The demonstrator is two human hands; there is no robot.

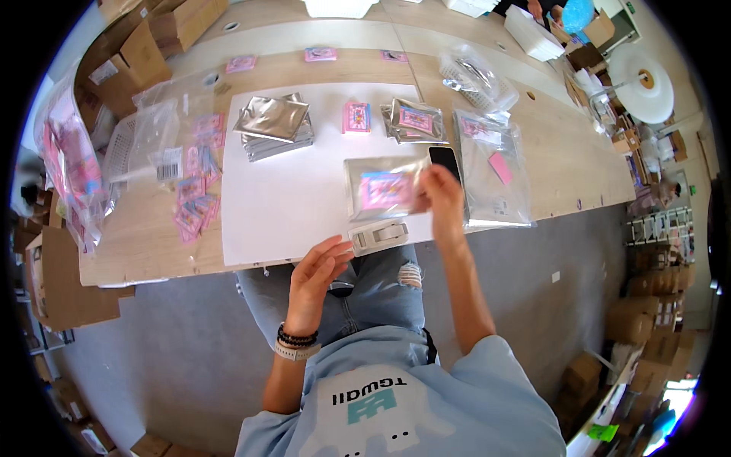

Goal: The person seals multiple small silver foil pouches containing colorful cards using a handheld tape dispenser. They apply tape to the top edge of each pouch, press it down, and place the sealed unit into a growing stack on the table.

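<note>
My right hand [443, 196] pinches the right edge of a silver foil pouch [354, 171]. A pink printed card pack [384, 189] lies on the pouch's face, slightly blurred by motion. Just below it, a pale tape dispenser [379, 238] sits at the front edge of a white sheet [282, 206]. My left hand [320, 274] is beside the dispenser's left end, fingers stretched and holding nothing. A black phone [444, 158] is partly hidden behind my right hand.
Silver pouches are stacked [274, 122] at the sheet's back left. A pink pack [356, 118] and more pouches topped by another pack [416, 120] lie to their right. Loose packs [198, 213] spread at left. Clear plastic bags [502, 179] lie at right, and a basket [480, 80] stands behind.
</note>
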